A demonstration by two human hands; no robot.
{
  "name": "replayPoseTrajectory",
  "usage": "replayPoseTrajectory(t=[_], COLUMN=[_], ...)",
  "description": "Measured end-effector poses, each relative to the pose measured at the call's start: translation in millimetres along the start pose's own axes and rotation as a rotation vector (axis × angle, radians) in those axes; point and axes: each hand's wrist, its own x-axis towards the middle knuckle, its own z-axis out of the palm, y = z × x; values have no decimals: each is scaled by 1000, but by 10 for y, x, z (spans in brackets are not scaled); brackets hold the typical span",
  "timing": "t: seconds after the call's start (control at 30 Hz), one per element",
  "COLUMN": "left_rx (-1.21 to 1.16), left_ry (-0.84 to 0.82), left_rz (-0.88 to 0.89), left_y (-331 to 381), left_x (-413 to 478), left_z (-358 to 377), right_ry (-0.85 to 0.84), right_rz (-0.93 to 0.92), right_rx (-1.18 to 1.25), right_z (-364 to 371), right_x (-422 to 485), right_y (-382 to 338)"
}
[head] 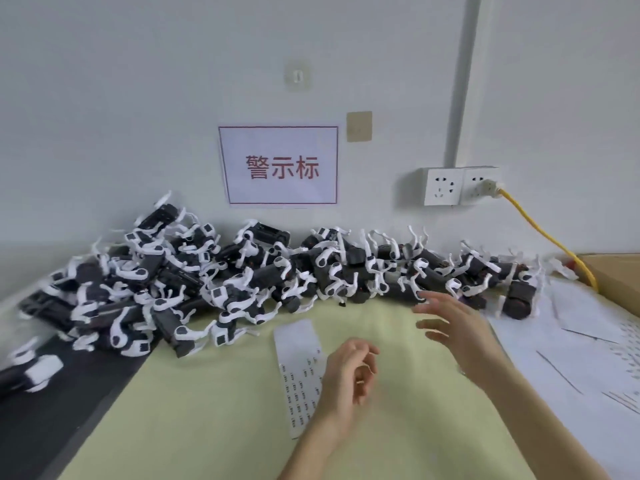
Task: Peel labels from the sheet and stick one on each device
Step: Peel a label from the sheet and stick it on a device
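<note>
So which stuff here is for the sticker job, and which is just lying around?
For the job:
label sheet
pile of devices
left hand
right hand

Just lying about:
wall sign
sockets
yellow cable
cardboard box
white sheets

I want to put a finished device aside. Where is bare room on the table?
The pale yellow mat is bare between the white label sheet and the dark table strip, and also near its front edge. The pile of black-and-white devices crowds the wall side; loose white paper sheets cover the right.
</note>
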Motion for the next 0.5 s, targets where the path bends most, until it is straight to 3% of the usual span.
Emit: replayPoseTrajectory(t=[0.1, 0.3, 0.4, 0.5], left_rx=[-5, -139, -229, -315], left_ry=[52, 56, 63, 100], left_rz=[8, 0, -10, -58], left_y=[47, 30, 14, 15], left_x=[-21, 6, 34, 71], left_z=[-60, -145, -167, -165], right_ry=[-161, -385, -424, -330], right_rz=[-187, -732, -725, -652], right_rx=[-381, -962, -1294, -1499], right_z=[684, 1992, 2422, 2566], right_x=[93, 496, 749, 845], right_y=[-122, -302, -230, -21])
